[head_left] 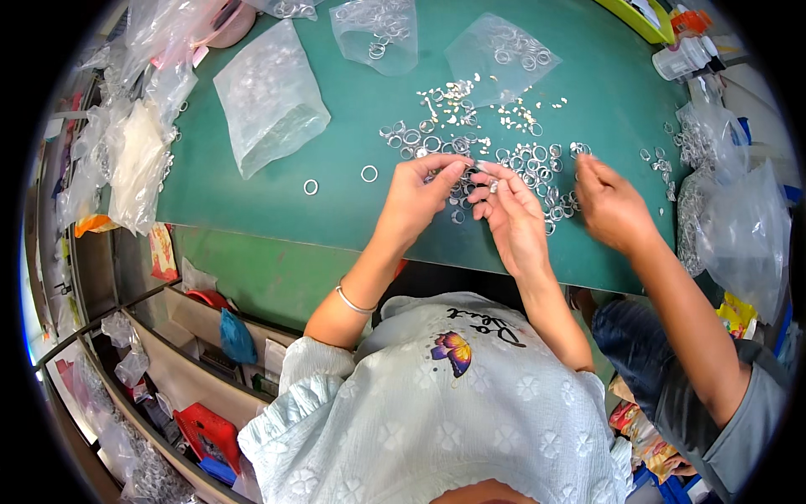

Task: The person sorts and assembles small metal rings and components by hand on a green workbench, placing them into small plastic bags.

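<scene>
Over a loose pile of silver rings [537, 164], my two hands meet with their fingertips close together. Thumb and forefinger of my left hand [422, 191] are pinched; what they hold is too small to make out. My right hand [515, 217] has its fingers curled in a pinch, with a small silvery ring [494, 186] at the fingertips. Just beyond the fingers lie scattered small cream-coloured pieces [453, 101]. Two single rings, one of them a larger ring [369, 173], lie apart to the left.
At the right, a co-worker's hand [611, 202] reaches to the pile's edge. Clear bags, some with rings, lie on the green table [252, 197]: a large bag [273, 97] and smaller ones at the back. More bags [743, 218] line the right edge. Drawers [201, 361] stand lower left.
</scene>
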Demonstrator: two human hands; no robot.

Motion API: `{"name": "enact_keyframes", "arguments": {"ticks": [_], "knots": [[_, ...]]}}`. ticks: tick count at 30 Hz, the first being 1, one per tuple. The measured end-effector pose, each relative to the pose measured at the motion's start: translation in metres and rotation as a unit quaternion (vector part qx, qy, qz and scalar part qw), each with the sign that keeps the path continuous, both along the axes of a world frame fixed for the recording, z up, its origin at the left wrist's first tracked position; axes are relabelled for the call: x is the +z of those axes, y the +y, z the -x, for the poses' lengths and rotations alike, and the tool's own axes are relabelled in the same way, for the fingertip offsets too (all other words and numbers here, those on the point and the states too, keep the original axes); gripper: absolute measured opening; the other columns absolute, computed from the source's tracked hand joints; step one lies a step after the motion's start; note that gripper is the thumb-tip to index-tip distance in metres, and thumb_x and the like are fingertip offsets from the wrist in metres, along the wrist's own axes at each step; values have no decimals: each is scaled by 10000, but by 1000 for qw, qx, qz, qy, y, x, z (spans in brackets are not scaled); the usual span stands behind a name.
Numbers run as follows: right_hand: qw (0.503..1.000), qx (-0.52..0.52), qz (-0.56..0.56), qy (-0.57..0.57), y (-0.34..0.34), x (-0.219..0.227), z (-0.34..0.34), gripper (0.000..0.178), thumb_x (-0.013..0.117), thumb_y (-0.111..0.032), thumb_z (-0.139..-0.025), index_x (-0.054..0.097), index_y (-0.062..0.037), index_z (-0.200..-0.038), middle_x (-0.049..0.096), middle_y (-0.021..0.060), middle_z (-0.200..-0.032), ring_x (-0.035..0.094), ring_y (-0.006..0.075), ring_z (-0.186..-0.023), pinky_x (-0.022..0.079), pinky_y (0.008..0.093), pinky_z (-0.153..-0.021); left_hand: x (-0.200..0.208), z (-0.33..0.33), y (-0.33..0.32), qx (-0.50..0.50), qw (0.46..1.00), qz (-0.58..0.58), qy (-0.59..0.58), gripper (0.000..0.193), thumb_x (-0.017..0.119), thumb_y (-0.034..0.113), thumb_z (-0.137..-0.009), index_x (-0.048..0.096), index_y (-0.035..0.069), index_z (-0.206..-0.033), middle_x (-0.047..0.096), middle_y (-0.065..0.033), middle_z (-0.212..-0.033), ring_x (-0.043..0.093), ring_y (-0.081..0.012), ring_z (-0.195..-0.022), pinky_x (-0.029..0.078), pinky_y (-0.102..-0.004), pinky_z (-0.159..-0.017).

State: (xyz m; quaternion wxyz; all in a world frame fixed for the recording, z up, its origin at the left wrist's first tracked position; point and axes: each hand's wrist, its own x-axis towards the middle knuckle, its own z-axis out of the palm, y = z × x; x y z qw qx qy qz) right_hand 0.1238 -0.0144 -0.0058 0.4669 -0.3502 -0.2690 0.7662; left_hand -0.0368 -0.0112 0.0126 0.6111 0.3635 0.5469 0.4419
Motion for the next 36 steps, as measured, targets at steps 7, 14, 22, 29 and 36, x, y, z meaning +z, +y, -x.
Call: {"name": "enact_keyframes", "arguments": {"ticks": [7, 14, 22, 29, 36], "knots": [[993, -28, -81, -75, -12, 5, 9, 305, 488, -114, -981, 477, 16, -1256, 574, 93, -1143, 551, 127, -988, 450, 258, -817, -9, -11, -22, 10, 962, -211, 173, 208, 627, 65, -878, 669, 26, -1078, 541, 39, -701, 437, -54, -596, 368, -223, -504], [995, 35, 92, 20, -35, 21, 24, 367, 386, -226, -1026, 397, -27, -1334, 502, 132, -1272, 501, 175, -1022, 440, 333, -900, 2, -13, -59, -69, 918, -220, 323, 315, 683, 8, -792, 630, 41, -1100, 596, -92, -894, 534, -197, -597, 458, -297, -547], [994, 79, 51, 62, -30, 25, 33, 473, 373, -216, -1022, 252, -21, -1436, 402, 192, -1405, 455, 252, -1222, 368, 403, -1032, 6, 6, -59, 36, 944, -170, 282, 289, 689, -6, -776, 677, 46, -1060, 589, -44, -790, 490, -96, -600, 413, -235, -539], [980, 76, -126, -135, -21, 5, 25, 415, 465, -139, -986, 359, -14, -1367, 493, 128, -1304, 515, 166, -1119, 436, 332, -931, 1, 69, -35, 213, 881, -174, 384, 191, 680, 50, -833, 690, 6, -1019, 617, -22, -764, 500, -79, -657, 424, -231, -585], [724, -3, -481, -495, 40, -6, 63, 231, 635, -5, -783, 639, -5, -1014, 574, 106, -1079, 529, 280, -962, 425, 376, -833, -48, 164, 27, 370, 702, -231, 563, 368, 613, 125, -891, 575, -54, -1211, 671, -160, -984, 598, -150, -792, 495, -316, -779]]}}
